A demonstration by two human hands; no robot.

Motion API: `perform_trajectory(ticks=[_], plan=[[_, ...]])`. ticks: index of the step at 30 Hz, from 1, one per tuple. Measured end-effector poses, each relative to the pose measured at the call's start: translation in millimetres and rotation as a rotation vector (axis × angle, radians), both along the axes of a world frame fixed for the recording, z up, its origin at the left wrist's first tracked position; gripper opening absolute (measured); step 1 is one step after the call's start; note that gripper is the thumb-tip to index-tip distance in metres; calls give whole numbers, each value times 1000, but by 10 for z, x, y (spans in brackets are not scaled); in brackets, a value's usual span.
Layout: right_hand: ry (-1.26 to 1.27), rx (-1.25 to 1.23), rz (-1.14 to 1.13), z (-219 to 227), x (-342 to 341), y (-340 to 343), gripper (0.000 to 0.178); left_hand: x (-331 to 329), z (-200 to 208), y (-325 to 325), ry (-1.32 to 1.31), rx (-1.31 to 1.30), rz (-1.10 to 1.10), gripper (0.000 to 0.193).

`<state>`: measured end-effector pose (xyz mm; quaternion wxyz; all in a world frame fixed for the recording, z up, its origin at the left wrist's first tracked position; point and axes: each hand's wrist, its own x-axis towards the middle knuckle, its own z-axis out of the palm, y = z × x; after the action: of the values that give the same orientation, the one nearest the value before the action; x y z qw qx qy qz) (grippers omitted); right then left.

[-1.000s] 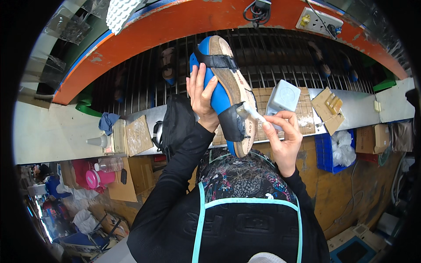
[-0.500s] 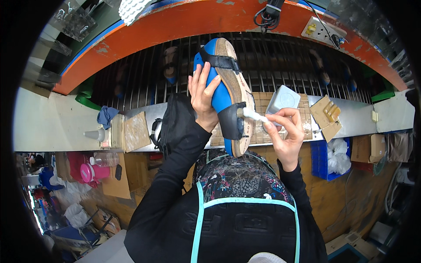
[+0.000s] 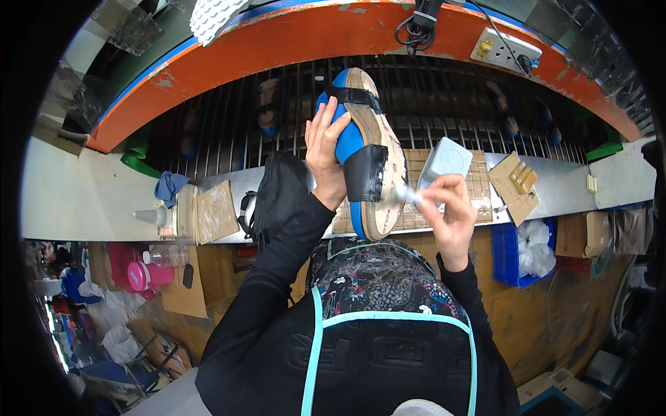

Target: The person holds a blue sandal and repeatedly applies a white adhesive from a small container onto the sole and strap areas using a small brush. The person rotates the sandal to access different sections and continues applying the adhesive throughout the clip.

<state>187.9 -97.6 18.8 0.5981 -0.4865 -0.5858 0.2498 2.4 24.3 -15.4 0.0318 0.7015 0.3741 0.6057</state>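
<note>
A sandal [image 3: 383, 142] on a blue last [image 3: 351, 143] is held up in front of me, its pale underside facing me. Two black straps wrap onto that underside, a wide strap [image 3: 363, 175] at the near end and a narrower one at the far end. My left hand [image 3: 324, 158] is closed round the sandal's left side, thumb and fingers against the last. Pinched in my right hand [image 3: 451, 213] is a small brush [image 3: 408, 195] with a whitish handle. Its motion-blurred tip is over the underside beside the wide strap's edge; contact is unclear.
A pale grey container [image 3: 449, 159] stands on a bamboo mat [image 3: 479, 182] beyond my right hand. Cardboard with a yellowish block [image 3: 522, 179] lies to its right. Past the bench is a rack of metal rods [image 3: 229, 142] carrying other shoes. A black bag [image 3: 283, 197] sits by my left forearm.
The brush has left the wide strap's edge and moved slightly right over the underside. The sandal's near end has swung a little right, and it has turned slightly in my left hand.
</note>
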Motion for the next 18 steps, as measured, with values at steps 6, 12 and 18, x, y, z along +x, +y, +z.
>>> perform_trajectory(ticks=[6, 12, 18], plan=[[144, -216, -22, -19, -41, -16, 14, 11, -36, -22, -20, -117, -42, 55], [108, -224, 18, 77, -35, -300, 15, -49, -134, -7, 24, -179, 30, 54], [35, -209, -56, 128, -100, -309, 14, -47, -177, -64, 91, -202, 106, 59]])
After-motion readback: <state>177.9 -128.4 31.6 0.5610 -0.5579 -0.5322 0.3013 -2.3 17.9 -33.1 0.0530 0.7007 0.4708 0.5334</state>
